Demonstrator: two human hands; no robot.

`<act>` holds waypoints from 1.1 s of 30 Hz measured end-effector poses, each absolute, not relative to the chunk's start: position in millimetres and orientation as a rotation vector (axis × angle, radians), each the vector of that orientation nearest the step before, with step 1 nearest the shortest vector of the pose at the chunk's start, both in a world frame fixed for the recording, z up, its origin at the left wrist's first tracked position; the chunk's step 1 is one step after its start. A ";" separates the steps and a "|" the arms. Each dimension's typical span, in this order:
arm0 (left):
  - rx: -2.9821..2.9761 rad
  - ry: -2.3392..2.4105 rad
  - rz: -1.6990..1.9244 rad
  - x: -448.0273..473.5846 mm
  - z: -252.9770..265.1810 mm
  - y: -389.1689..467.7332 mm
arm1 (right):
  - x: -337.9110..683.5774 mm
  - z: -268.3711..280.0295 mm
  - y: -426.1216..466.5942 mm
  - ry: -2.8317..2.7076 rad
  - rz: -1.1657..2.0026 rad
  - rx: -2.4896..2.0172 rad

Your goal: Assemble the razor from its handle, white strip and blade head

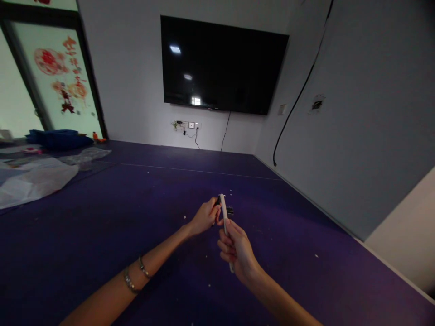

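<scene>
Hands [205, 216], black item [218, 200] mostly hidden.

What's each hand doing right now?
Left hand: closed, apparently pinching a small dark object.
Right hand: closed around a slim white stick.

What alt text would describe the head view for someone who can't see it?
A person's right hand holds a slim white stick, its tip by a small dark item in the left hand, over a purple surface dotted with pale scraps. Behind, a dark television hangs on a pale wall.
</scene>
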State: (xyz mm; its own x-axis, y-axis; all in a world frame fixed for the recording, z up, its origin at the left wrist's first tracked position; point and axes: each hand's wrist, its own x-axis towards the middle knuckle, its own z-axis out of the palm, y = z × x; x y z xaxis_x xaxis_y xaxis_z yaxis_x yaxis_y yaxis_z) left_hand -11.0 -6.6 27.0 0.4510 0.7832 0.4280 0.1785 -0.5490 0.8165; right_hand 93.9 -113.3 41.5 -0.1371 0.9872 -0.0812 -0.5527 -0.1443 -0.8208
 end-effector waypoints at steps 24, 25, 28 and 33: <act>1.994 0.796 1.065 -9.9 24.0 -7.1 | 98.8 34.4 -120.6 -0.722 1.593 -0.833; 1.992 0.802 1.070 -10.0 24.2 -7.1 | 99.1 35.7 -120.1 -0.724 1.587 -0.831; 2.004 0.800 1.067 -9.3 25.2 -8.6 | 100.0 39.5 -116.7 -0.728 1.553 -0.803; 2.015 0.771 1.057 -9.4 26.2 -10.0 | 96.7 35.3 -117.7 -0.731 1.554 -0.820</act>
State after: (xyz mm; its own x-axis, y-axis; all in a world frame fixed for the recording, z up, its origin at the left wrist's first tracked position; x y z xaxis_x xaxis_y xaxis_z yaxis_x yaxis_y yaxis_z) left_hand -9.4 -10.0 26.2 0.4842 0.7647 0.4251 0.1718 -0.5595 0.8108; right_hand 96.7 -117.7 35.3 -0.0797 0.9914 -0.1038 -0.5524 -0.1306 -0.8233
